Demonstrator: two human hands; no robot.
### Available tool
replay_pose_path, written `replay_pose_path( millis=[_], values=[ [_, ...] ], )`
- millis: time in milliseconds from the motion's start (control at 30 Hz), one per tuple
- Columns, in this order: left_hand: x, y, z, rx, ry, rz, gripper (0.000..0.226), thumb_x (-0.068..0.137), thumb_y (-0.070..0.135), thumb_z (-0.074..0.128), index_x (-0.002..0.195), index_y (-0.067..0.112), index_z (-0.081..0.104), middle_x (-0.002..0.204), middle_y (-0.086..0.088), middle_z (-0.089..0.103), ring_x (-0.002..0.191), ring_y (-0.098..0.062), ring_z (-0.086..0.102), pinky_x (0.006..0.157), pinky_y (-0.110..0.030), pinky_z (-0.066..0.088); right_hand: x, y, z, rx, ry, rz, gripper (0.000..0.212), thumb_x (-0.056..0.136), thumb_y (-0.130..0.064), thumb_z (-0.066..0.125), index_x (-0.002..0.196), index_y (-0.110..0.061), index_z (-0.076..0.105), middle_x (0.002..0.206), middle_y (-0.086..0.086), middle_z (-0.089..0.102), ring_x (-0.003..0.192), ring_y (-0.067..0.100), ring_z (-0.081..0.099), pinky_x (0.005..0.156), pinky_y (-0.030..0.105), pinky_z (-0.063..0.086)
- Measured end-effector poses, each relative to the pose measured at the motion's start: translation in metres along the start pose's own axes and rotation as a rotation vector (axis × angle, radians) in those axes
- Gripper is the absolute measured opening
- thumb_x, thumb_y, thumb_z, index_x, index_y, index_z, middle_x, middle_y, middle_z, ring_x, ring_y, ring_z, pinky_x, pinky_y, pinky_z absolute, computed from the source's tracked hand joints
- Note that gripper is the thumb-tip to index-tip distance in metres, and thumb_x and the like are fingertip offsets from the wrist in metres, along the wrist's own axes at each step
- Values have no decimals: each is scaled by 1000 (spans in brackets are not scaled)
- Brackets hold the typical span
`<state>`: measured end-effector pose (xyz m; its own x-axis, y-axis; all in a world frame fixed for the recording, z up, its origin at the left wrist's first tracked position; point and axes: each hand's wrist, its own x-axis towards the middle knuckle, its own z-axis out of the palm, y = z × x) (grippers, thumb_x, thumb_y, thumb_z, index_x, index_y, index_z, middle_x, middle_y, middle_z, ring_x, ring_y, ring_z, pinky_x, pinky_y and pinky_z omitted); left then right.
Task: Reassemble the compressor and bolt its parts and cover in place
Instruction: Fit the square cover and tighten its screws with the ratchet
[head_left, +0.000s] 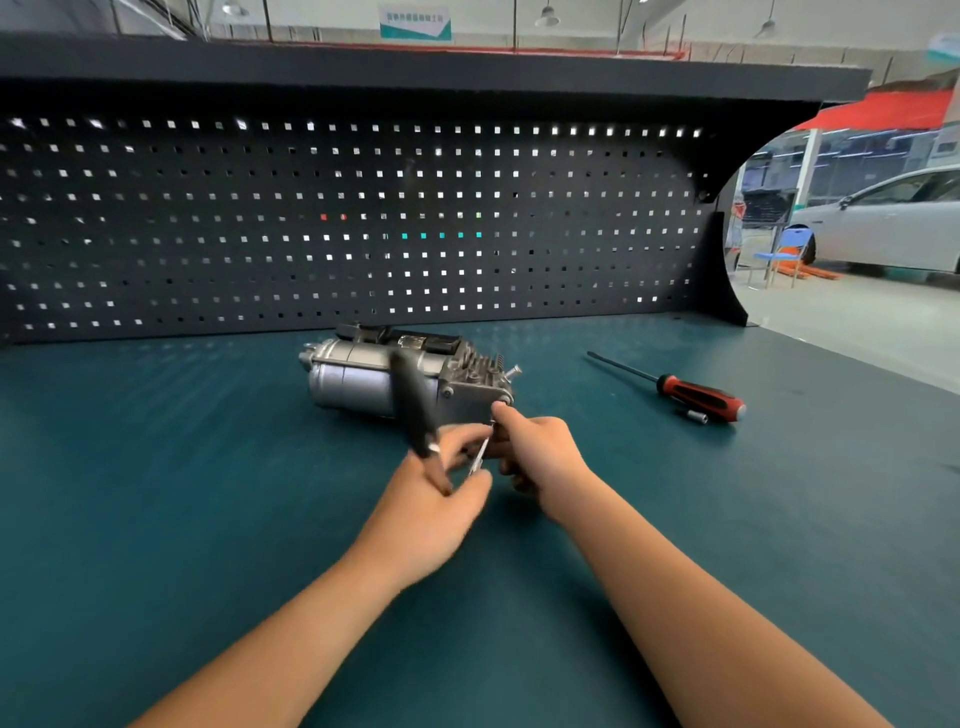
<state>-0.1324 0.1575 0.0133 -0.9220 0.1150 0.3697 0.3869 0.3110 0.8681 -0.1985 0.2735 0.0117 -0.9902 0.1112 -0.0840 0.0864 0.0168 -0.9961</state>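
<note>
A silver compressor (363, 376) lies on its side in the middle of the green bench mat (156, 493), its finned end facing right. A loose bolt (513, 371) sticks out at that end's top corner. My left hand (441, 499) grips a black-handled tool (415, 410) whose thin metal shaft (479, 453) points toward the compressor's lower right corner. My right hand (535, 452) pinches near the shaft's tip, with a finger touching the compressor's cover at that corner. The tip itself is hidden by my fingers.
A red-and-black screwdriver (696, 397) lies on the mat to the right, with a small silver socket bit (696, 415) beside its handle. A dark pegboard (363, 218) closes the back of the bench. The bench's right edge runs diagonally past the screwdriver.
</note>
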Motion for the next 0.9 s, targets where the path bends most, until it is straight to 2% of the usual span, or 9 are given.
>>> replay_pose_path(
  millis=[167,233,333,400,500,567,667,767,900],
  values=[
    [-3,-6,10,531,-60,349,48,87,3,51,132,19,46,141,12,34,124,-4,37,95,-7,23,1,3,0,-73,18,-151,44,85,-33,67,51,-9,54,44,-2,50,44,11,46,48,19,38],
    [-4,-5,12,263,27,219,45,90,5,52,130,22,45,129,19,47,118,2,46,94,-9,32,1,3,1,9,4,-108,37,87,-28,65,55,-14,55,44,-6,53,42,7,46,42,16,37],
    [-4,4,9,-496,93,-385,14,97,22,50,108,21,59,89,17,69,76,2,67,69,-23,51,-1,2,4,122,-12,8,27,88,-26,62,66,-11,59,49,-4,58,45,9,41,39,17,31],
    [-1,6,3,-991,65,-673,33,98,28,44,90,4,65,77,-12,73,56,-16,69,47,-28,54,-2,0,6,216,-50,62,23,90,-26,59,77,-6,62,60,2,65,48,9,42,47,20,33],
    [-3,13,-6,-1166,5,-740,48,96,29,46,75,-8,69,71,-17,71,43,-16,64,34,-21,48,-3,-2,6,237,-81,69,26,92,-26,55,89,-2,64,75,9,68,54,13,52,63,28,40],
    [-3,15,-2,-898,-21,-662,29,95,21,48,89,0,66,64,-12,70,42,-13,62,36,-18,48,-2,-1,5,180,-76,29,30,93,-27,53,81,-2,65,64,5,67,49,14,56,64,30,42],
    [-3,9,0,99,-33,-296,15,92,13,47,92,9,62,60,2,62,56,-17,62,52,-23,44,-1,3,3,78,-41,-20,36,93,-28,52,66,-7,62,47,-2,61,42,11,53,50,20,40],
    [-8,10,1,862,-19,-9,11,92,24,45,101,19,50,90,1,61,91,-26,59,65,-30,34,1,4,4,52,15,-87,39,89,-30,61,54,-13,60,46,-4,60,47,12,52,53,22,41],
    [-8,4,2,1105,-23,137,17,95,30,42,109,20,40,108,1,60,100,-25,59,67,-29,34,-1,3,2,-15,-15,-108,33,86,-32,65,60,-12,62,54,-5,62,40,2,50,41,16,35]
  ],
)
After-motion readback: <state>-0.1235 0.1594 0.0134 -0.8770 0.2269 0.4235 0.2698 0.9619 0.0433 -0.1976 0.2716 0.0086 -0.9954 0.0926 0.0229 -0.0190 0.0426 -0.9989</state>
